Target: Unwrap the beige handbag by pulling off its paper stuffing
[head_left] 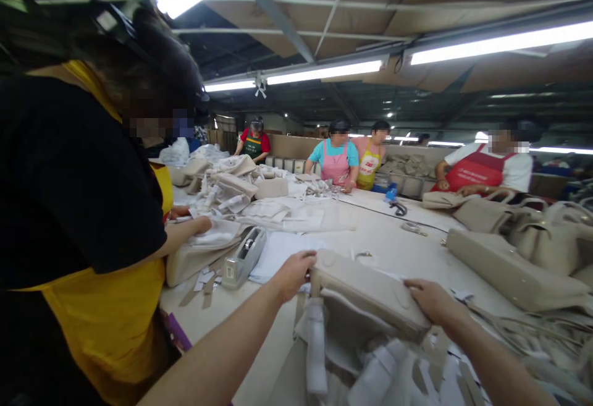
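Note:
A beige bag point(365, 285) stands in front of me on the table, its broad flat side facing up and white wrapping hanging out below it. My left hand point(296, 271) grips the bag's left end, fingers bent over the corner. On the other end, my right hand point(430, 300) holds the right edge, thumb and fingers closed on it. White-wrapped strips point(315, 344) hang under the bag's left part. A small metal-looking piece point(364, 254) lies just behind the bag.
A tape dispenser point(244, 257) stands left, near white sheets point(282, 254). Beside it, a person in a yellow apron point(106, 325) handles another bag point(204, 251). Beige bags point(500, 267) and straps crowd the right. Several people work across the table point(370, 220).

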Demonstrator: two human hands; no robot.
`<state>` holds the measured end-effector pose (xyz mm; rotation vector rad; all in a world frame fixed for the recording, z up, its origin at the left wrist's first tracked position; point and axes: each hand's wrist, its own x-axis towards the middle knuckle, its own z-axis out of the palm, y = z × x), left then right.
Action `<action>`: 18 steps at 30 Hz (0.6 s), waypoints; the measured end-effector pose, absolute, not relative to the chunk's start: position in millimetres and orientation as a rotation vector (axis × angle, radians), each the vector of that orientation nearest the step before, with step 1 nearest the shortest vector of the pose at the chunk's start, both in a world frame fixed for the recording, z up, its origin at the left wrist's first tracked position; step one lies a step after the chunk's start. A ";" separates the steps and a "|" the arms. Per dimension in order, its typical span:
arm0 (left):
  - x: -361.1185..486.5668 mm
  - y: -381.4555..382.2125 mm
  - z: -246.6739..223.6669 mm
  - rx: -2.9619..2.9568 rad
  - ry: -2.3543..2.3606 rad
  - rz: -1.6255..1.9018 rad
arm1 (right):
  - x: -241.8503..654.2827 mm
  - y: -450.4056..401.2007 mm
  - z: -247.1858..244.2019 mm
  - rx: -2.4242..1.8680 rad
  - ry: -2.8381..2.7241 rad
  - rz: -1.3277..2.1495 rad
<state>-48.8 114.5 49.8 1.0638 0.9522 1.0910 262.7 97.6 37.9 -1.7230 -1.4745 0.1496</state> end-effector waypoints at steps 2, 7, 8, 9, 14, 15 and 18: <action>-49.0 110.9 5.0 0.994 0.994 1.070 | 263.3 97.6 9.9 -1.789 -1.553 0.142; -48.9 114.2 -35.6 1.026 1.086 1.036 | 220.1 96.1 10.8 -1.664 -2.013 -0.390; -47.8 117.1 -36.4 1.048 1.104 1.028 | 205.6 96.7 13.7 -1.579 -2.146 -0.434; -46.5 120.0 -36.8 1.066 1.128 1.019 | 191.1 97.4 15.0 -1.513 -2.254 -0.435; -36.1 128.9 -44.1 1.127 1.270 0.994 | 144.2 102.6 -2.8 -1.602 -2.328 -0.647; -33.7 130.4 -46.6 1.141 1.281 0.997 | 140.3 104.0 -7.9 -1.604 -2.341 -0.652; -27.0 136.2 -53.4 1.149 1.248 0.992 | 134.1 109.4 -18.0 -1.634 -2.409 -0.491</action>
